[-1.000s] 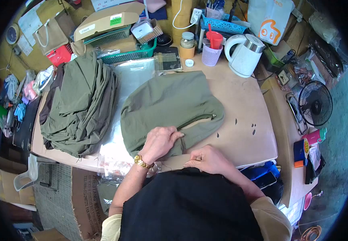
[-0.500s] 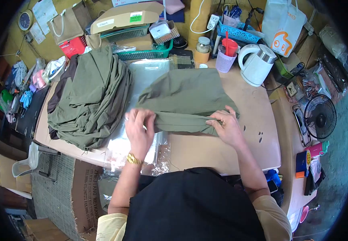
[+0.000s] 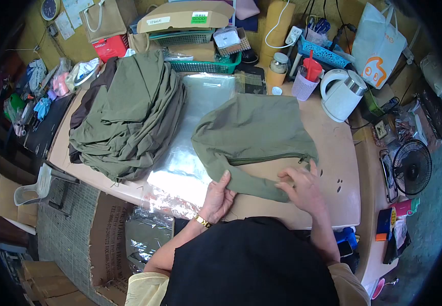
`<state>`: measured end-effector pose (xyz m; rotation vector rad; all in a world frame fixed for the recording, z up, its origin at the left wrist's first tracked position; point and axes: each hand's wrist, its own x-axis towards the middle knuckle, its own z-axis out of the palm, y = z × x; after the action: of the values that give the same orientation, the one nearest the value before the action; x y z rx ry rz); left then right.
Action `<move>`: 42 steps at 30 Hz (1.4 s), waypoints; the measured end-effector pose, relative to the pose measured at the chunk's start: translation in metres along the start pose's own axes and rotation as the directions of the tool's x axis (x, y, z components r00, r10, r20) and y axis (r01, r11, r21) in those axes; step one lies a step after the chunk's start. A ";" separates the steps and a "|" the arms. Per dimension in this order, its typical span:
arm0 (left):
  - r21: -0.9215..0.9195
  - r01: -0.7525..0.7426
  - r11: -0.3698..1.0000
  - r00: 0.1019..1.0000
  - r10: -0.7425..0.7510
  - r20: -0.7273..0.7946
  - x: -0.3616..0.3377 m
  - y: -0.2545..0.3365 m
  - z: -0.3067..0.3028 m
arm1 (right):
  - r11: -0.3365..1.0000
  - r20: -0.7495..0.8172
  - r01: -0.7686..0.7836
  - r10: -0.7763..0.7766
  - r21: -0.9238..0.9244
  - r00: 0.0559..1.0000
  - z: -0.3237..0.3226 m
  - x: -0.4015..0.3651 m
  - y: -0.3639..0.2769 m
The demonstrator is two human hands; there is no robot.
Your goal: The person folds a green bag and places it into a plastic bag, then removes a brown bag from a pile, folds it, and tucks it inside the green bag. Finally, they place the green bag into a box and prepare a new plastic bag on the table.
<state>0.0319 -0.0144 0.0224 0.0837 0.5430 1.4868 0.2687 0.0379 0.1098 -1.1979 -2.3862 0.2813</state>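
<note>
An olive-green garment [image 3: 261,122] lies on the table with a dark zipper [image 3: 269,159] along its near side. Below the zipper, a narrow strip of the same cloth [image 3: 254,184] curves towards me, and bare tabletop shows between them. My left hand [image 3: 218,200] grips the strip's left part, thumb on top and fingers underneath. Over the strip's right end is my right hand [image 3: 305,189], its fingers bent and apart, with fingertips at or just above the cloth. Left of the garment rests a heap of olive-green cloth [image 3: 129,112] with darker pieces beneath.
Clear plastic bags [image 3: 200,112] lie between heap and garment, hanging over the near edge. A white kettle [image 3: 341,99], lilac cup [image 3: 305,86] and lidded jar [image 3: 278,64] stand at the back right. A green basket [image 3: 205,66] sits behind. A cardboard box [image 3: 111,245] stands below left.
The garment's near fold has opened into a strip, exposing the zipper. My left hand has moved right and nearer; my right hand has moved nearer and loosened from the fold. The view has shifted slightly.
</note>
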 end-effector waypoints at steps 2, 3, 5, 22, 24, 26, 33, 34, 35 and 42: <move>0.093 0.000 0.996 1.000 0.000 0.005 -0.002 -0.015 -0.009 | 0.998 -0.067 0.032 -0.029 0.057 0.997 0.011 0.017 -0.028; 0.092 0.003 0.996 1.000 -0.003 0.003 -0.001 -0.020 -0.016 | 0.991 -0.143 0.074 -0.058 0.108 0.988 0.019 0.029 -0.044; 0.340 0.041 0.939 0.999 -0.035 -0.024 0.002 -0.024 -0.023 | 0.991 -0.150 0.113 -0.102 0.069 0.983 0.042 0.050 -0.068; 0.875 0.043 -0.482 0.799 0.542 0.259 -0.063 0.122 0.009 | 0.975 0.377 -0.099 0.170 -0.200 0.911 0.040 0.052 0.043; 0.709 -0.404 -0.578 0.695 0.309 0.649 -0.043 0.096 0.017 | 0.968 0.351 -0.038 0.127 -0.248 0.928 0.051 0.038 0.042; 0.712 -0.352 -0.607 0.920 -0.084 0.383 -0.038 0.086 0.005 | 0.955 0.316 0.025 0.073 -0.296 0.946 0.048 0.021 0.039; 0.638 -0.374 -0.673 0.586 0.361 0.725 0.013 0.120 0.041 | 0.938 -0.254 -0.162 0.244 0.306 0.936 0.009 0.039 0.102; 0.634 -0.380 -0.674 0.587 0.354 0.728 0.031 0.124 0.030 | 0.942 -0.337 -0.085 0.199 0.324 0.920 0.019 0.053 0.111; 0.754 -0.451 -0.478 0.666 0.381 0.641 0.052 0.130 0.010 | 0.942 -0.418 -0.007 0.155 0.335 0.895 0.027 0.064 0.122; 0.901 -0.429 0.067 0.823 0.440 0.359 0.082 0.133 -0.010 | 0.427 -0.004 -0.150 0.340 0.892 0.941 0.070 0.103 0.184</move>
<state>-0.0949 0.0751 0.0403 1.4106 1.5494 1.4586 0.3119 0.2326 0.0112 -0.9372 -1.4405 1.2805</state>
